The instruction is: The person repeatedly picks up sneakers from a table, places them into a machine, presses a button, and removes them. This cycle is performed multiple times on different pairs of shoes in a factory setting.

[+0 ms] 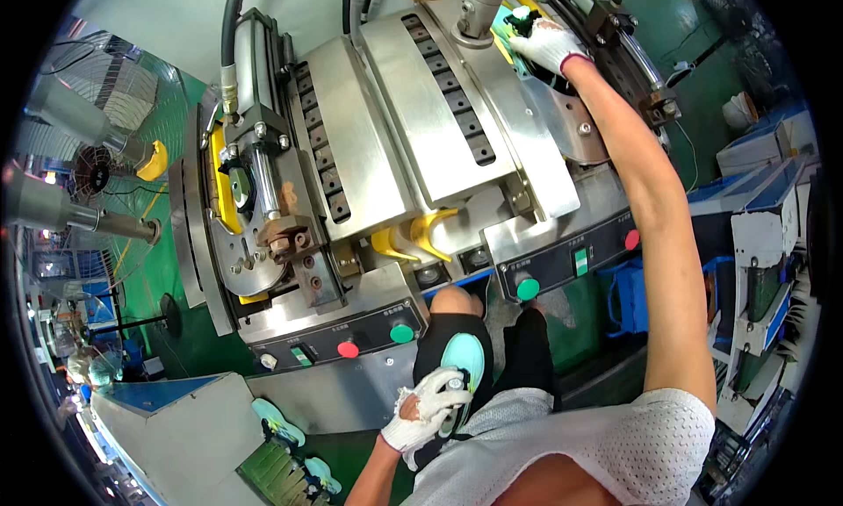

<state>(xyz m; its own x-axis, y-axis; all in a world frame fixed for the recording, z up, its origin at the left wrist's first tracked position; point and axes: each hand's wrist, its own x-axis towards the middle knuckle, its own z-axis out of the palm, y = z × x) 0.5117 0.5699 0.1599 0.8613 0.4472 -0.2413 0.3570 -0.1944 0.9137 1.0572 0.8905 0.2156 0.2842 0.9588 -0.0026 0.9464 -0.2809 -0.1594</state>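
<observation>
My left hand, in a white knit glove with bare skin showing through, is closed around a turquoise and dark shoe above my lap. The shoe's pale turquoise end points away from me. My right arm reaches far over the steel machine. At its far right side my gloved right hand grips another shoe, black with turquoise and yellow-green, partly hidden by the fingers and the machine's column. On the machine's left side, a dark and pale green piece sits by the yellow plate.
Green buttons and red buttons line the front panels. Yellow curved parts stand between the machine's halves. Turquoise shoes lie on a green slatted rack at lower left. A blue stool and a rack stand on the right.
</observation>
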